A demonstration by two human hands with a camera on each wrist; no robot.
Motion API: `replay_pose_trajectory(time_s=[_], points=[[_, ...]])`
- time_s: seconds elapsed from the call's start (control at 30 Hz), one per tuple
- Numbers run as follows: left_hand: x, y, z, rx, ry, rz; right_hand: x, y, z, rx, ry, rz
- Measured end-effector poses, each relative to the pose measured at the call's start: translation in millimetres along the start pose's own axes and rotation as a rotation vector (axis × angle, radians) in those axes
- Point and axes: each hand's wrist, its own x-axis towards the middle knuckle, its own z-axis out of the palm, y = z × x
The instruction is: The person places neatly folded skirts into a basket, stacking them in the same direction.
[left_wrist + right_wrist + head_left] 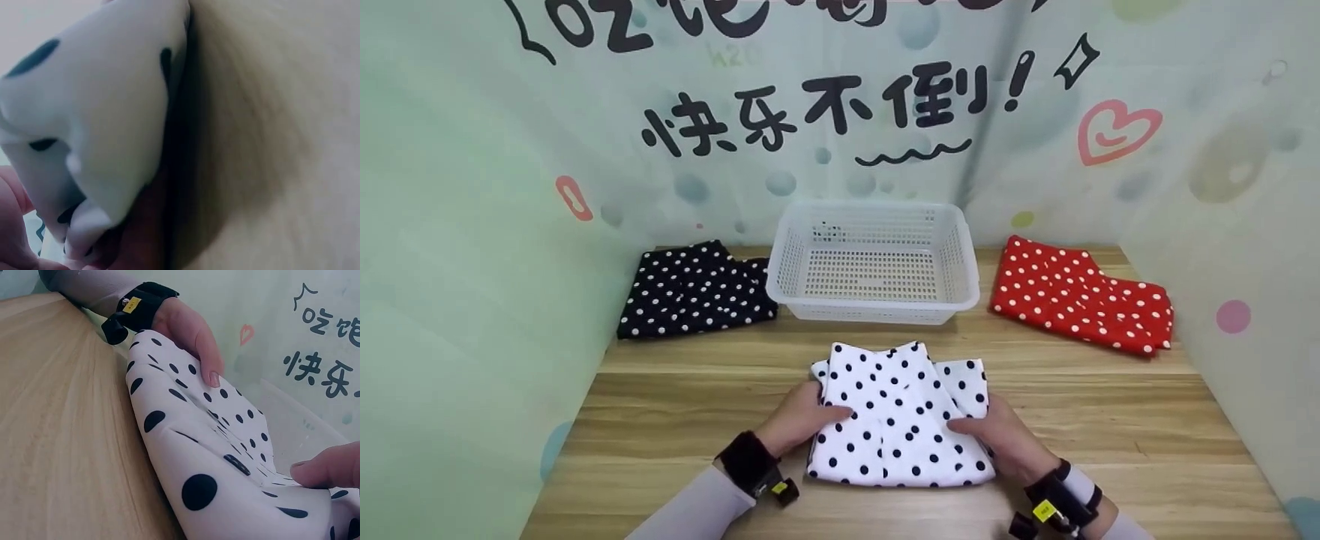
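A folded white garment with black polka dots lies at the front middle of the table, its exact kind hidden by the folds. My left hand grips its left side, thumb on top and fingers tucked underneath. On the opposite side my right hand holds it the same way. The right wrist view shows the dotted cloth between both thumbs, its near edge close to the wood. In the left wrist view, a fold of the cloth hides most of the fingers.
Behind the garment stands a white plastic basket with perforated walls. A folded black dotted garment lies to its left, a folded red dotted one to its right. A printed curtain encloses the wooden table at the back and sides.
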Motion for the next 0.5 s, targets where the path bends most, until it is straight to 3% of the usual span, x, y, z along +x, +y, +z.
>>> replay_pose_trajectory(time_s=[0.13, 0.5], points=[[-0.9, -1.0, 0.2, -0.016, -0.028, -0.008, 0.2, 0.5, 1.0, 0.014, 0.015, 0.022], [-0.1, -1.1, 0.1, 0.068, -0.024, -0.011, -0.7, -3.3, -3.3, 0.004, 0.009, 0.037]])
